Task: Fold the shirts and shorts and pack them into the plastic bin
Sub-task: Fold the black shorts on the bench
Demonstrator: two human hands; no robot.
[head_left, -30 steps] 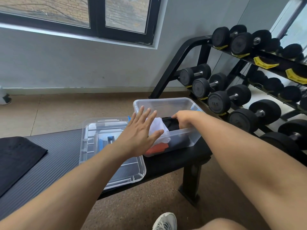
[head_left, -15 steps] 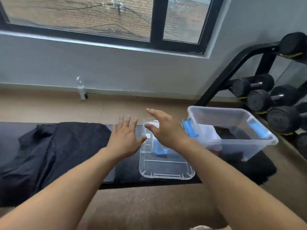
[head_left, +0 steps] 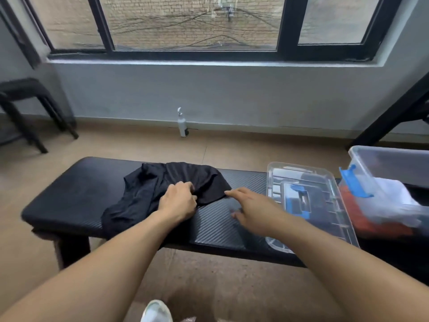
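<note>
A crumpled black garment (head_left: 148, 191) lies unfolded on the black bench (head_left: 69, 194). My left hand (head_left: 178, 201) is closed on the cloth near its front right edge. My right hand (head_left: 253, 208) hovers open just right of the garment, fingertips pointing at its hem, holding nothing. At the right end of the bench stands the clear plastic bin (head_left: 390, 163) with blue latches; folded white, orange and dark clothes lie inside. Its clear lid (head_left: 308, 201) lies flat on the bench between my right hand and the bin.
A white bottle (head_left: 182, 123) stands on the floor by the wall under the window. A black stool (head_left: 27, 108) is at far left. A black rack frame (head_left: 394, 108) rises at right. My white shoe (head_left: 156, 311) shows below the bench.
My view swung left from the bin to the garment. My left hand dropped onto the black cloth and closed on it. My right hand left the bin and moved over the bench beside the garment.
</note>
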